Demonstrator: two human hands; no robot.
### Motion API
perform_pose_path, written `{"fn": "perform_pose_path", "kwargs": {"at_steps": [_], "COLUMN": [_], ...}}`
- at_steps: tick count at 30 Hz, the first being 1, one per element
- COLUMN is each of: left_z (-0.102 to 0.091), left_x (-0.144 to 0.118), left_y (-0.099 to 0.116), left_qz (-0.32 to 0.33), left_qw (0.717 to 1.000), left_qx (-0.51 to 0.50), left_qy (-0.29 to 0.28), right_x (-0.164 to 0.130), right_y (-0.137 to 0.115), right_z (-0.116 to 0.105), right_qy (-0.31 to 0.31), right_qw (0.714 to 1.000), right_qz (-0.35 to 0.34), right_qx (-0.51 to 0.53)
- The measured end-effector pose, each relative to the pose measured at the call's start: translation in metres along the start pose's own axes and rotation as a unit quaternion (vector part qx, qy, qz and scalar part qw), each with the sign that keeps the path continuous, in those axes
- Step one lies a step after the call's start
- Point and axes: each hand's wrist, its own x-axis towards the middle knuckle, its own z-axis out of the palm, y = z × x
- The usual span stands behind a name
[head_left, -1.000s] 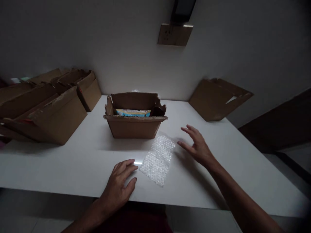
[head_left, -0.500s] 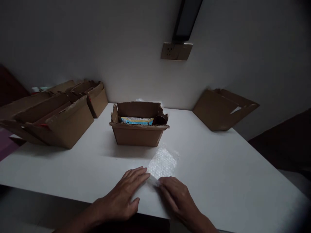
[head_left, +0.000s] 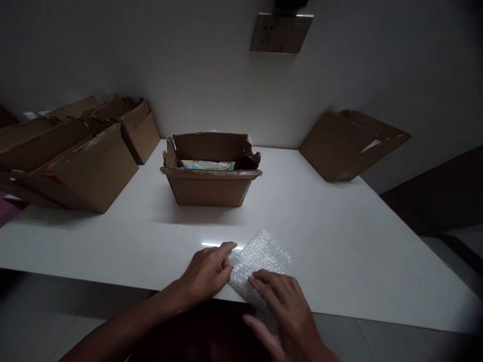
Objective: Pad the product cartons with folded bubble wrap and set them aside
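A sheet of clear bubble wrap [head_left: 260, 252] lies at the table's front edge, its near part extending over the edge. At its left side is my left hand [head_left: 208, 269], index finger stretched forward and the other fingers curled towards the thumb, closed on the wrap's edge. My right hand [head_left: 285, 309] rests its fingertips on the near part of the wrap, fingers extended and thumb held apart. Beyond the hands stands an open cardboard box [head_left: 209, 190] with a blue and yellow packet [head_left: 207, 165] and a dark, shiny rounded item [head_left: 246, 162] inside.
Several open cardboard boxes [head_left: 101, 168] stand at the left of the white table [head_left: 324, 241]. Another cardboard box [head_left: 339, 146] sits tilted at the back right. A socket plate [head_left: 282, 34] is on the wall behind.
The view has tipped down. My left fingers have curled in at the wrap's left edge. My right hand has opened and its thumb has spread. The bubble wrap is turned and shows more surface.
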Motion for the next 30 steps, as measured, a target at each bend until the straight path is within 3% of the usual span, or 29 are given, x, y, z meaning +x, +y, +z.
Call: {"fn": "perform_pose_path", "kwargs": {"at_steps": [5,10,13,16,19,22,25,28,30], "left_z": [0.000,-0.002,-0.004,0.000,0.011,0.019,0.018,0.011,0.008], "left_x": [0.001,0.001,-0.004,-0.005,0.006,0.021,0.024,0.014,0.006], "left_y": [0.009,0.010,0.008,0.006,0.005,0.005,0.005,0.007,0.008], "left_qz": [0.023,0.072,0.159,0.216,0.147,0.078,0.057,-0.017,-0.087], "left_qw": [0.999,0.996,0.987,0.976,0.989,0.993,0.992,0.996,0.969], "left_qx": [-0.044,-0.052,-0.033,-0.009,0.014,0.089,0.108,-0.055,-0.217], "left_qy": [-0.004,0.000,0.006,-0.009,0.006,0.015,0.027,0.069,0.078], "right_x": [-0.011,-0.016,-0.011,-0.002,0.004,0.006,0.008,0.016,0.024], "right_y": [-0.005,-0.001,0.002,0.008,0.014,0.018,0.020,0.023,0.022], "right_z": [0.022,0.024,0.014,0.005,0.001,0.000,0.003,0.006,0.006], "right_qy": [0.029,0.088,0.106,0.052,0.065,0.122,0.063,0.062,0.073], "right_qw": [0.998,0.995,0.981,0.966,0.975,0.987,0.992,0.996,0.990], "right_qz": [0.021,0.035,0.114,0.187,0.180,0.104,0.027,0.040,0.108], "right_qx": [-0.048,0.033,0.113,0.169,0.115,-0.034,-0.106,-0.051,0.060]}}
